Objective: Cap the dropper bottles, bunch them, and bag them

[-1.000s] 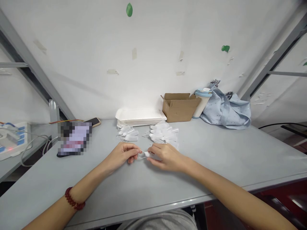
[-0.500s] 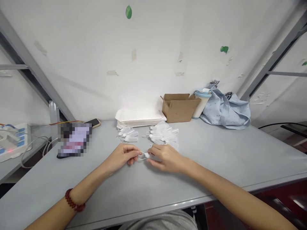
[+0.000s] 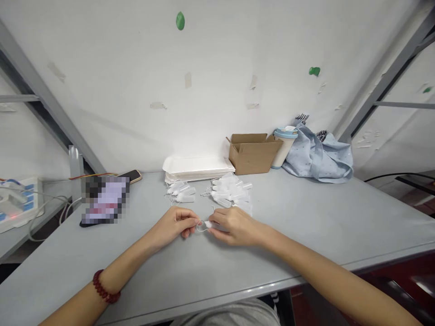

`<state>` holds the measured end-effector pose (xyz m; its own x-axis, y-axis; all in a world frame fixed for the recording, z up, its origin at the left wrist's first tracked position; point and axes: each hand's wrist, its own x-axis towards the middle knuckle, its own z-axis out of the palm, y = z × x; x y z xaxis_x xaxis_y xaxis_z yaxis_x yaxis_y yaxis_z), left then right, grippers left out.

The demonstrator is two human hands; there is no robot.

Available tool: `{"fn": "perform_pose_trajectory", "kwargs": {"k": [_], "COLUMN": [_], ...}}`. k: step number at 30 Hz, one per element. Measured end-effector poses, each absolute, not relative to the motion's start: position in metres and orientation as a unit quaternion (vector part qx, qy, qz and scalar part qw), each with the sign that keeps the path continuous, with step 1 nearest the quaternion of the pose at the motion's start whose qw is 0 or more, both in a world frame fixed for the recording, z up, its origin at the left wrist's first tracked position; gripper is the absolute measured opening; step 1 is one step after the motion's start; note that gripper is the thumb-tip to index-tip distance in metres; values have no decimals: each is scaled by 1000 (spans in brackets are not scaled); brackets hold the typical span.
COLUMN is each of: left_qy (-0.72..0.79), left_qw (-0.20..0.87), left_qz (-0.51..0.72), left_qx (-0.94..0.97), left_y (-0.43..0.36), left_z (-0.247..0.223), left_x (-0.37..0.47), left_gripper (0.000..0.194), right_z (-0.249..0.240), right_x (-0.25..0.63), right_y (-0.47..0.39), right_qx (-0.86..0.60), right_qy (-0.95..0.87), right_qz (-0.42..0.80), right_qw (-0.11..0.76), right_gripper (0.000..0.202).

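Note:
A small white tag (image 3: 208, 224) with a thin white string loop (image 3: 201, 228) is between my two hands, just above the table. My right hand (image 3: 234, 225) grips the tag between thumb and fingers and covers most of it. My left hand (image 3: 178, 222) pinches the string loop at its left side. Beyond my right hand lies a pile of white, translucent tags (image 3: 231, 188) with strings. A smaller group of similar tags (image 3: 183, 192) lies beyond my left hand.
Behind the tags are flat white boxes (image 3: 199, 167), an open cardboard box (image 3: 254, 156), a lidded cup (image 3: 283, 147) and a light blue cloth bag (image 3: 319, 156). At the left are a phone (image 3: 135, 175), a blurred-out item (image 3: 107, 199) and a power strip (image 3: 27, 199) on the grey table (image 3: 163, 280).
The view has shifted slightly. The string loop between my hands hangs a little rounder and lower. Both hands keep their grips.

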<state>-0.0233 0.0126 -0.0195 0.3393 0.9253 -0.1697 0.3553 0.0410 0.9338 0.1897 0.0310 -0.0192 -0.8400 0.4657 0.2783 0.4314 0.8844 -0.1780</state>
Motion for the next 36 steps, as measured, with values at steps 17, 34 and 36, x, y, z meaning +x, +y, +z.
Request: {"fn": "perform_pose_trajectory", "kwargs": {"k": [17,34,36], "left_qy": [501,507,506], "left_qw": [506,516,520], "left_qz": [278,282,285], "left_qx": [645,630,626], "left_y": [12,12,12], "left_z": [-21,-19,-19], "left_x": [-25,-25,-25], "left_gripper": [24,20,19], "right_z": [-23,-23,-23], "right_x": [186,185,185], "right_y": [28,25,25], "right_qx": [-243,-248,-247], "right_qy": [-952,-949,-948], "right_qz": [62,62,57], "right_qw": [173,183,190], "right_gripper": [18,18,18]}}
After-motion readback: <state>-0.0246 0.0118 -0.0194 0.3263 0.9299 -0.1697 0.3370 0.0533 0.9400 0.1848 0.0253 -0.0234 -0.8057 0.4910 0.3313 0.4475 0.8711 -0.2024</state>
